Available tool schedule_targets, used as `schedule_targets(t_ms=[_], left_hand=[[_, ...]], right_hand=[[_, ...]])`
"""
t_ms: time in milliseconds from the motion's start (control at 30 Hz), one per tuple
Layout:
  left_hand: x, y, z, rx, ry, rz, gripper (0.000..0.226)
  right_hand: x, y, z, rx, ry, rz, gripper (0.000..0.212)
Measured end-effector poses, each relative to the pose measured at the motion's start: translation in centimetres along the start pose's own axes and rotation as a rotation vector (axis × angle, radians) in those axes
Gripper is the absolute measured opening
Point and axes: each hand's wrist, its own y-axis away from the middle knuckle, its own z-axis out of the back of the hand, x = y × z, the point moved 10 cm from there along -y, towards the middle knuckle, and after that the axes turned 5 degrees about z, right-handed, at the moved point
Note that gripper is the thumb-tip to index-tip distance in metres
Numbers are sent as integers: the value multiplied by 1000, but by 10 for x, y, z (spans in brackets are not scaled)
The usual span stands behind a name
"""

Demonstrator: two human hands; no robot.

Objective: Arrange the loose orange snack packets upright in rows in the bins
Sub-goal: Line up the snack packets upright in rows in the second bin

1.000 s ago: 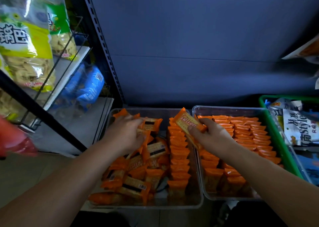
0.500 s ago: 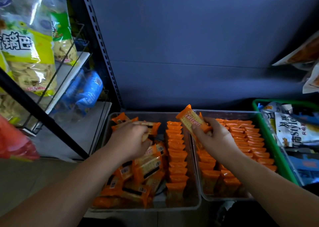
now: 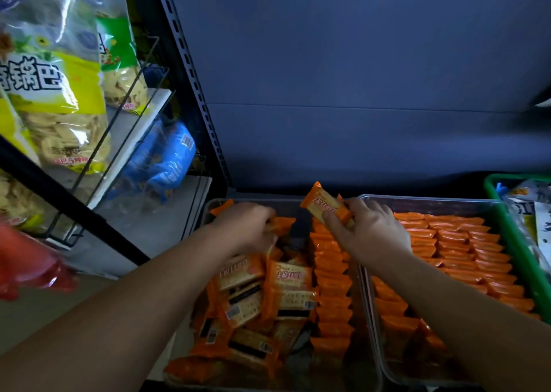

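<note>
Two clear bins (image 3: 432,201) before dark shelf back (image 3: 357,93); left hand (image 3: 247,230) fingers curled round loose packet (image 3: 281,223), right hand (image 3: 369,236) fingertips pinching raised packet (image 3: 323,204).

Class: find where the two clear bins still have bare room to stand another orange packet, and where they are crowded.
In the left bin: a dark gap at the far end, between the left hand and the upright row; a bare strip near the front, between the loose pile and that row. Crowded: the pile, and the right bin, packed with rows.
</note>
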Motion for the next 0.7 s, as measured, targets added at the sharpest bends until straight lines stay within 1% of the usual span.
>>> schedule_targets(t_ms=[67, 167, 233, 300, 367, 400, 433, 467, 500, 533, 567, 633, 667, 700], left_hand=[[11, 3, 2, 39, 17, 40, 27], [21, 11, 12, -72, 90, -22, 16], [25, 19, 23, -153, 191, -75, 12], [28, 31, 44, -287, 277, -118, 20], [34, 48, 66, -462, 306, -90, 34], [38, 56, 72, -516, 336, -57, 40], [40, 62, 75, -509, 427, -25, 41], [41, 64, 69, -433, 571, -11, 36], [39, 64, 57, -300, 696, -11, 27], [32, 66, 41, -136, 745, -14, 18], [24, 70, 22, 32, 711, -14, 17], [13, 87, -18, 328, 504, 10, 28], [10, 95, -32, 394, 385, 9, 36], [9, 97, -38, 386, 289, -11, 36]], right_hand=[[-1, -6, -4, 17, 14, -6, 68], [4, -7, -12, 29, -22, 42, 68], [12, -4, -13, 42, -5, 83, 66], [18, 0, -13, 48, 62, 106, 66], [20, 2, -12, 30, 102, 107, 65], [21, 4, -12, 20, 109, 108, 64], [22, 5, -13, 9, 108, 112, 64], [23, 7, -14, 0, 104, 122, 63], [25, 8, -15, -6, 105, 132, 62], [25, 9, -16, -5, 107, 138, 61], [25, 9, -17, -2, 98, 138, 60], [23, 7, -16, 7, 40, 132, 59], [22, 6, -16, 13, 6, 127, 60], [20, 5, -15, 18, -22, 124, 61]])
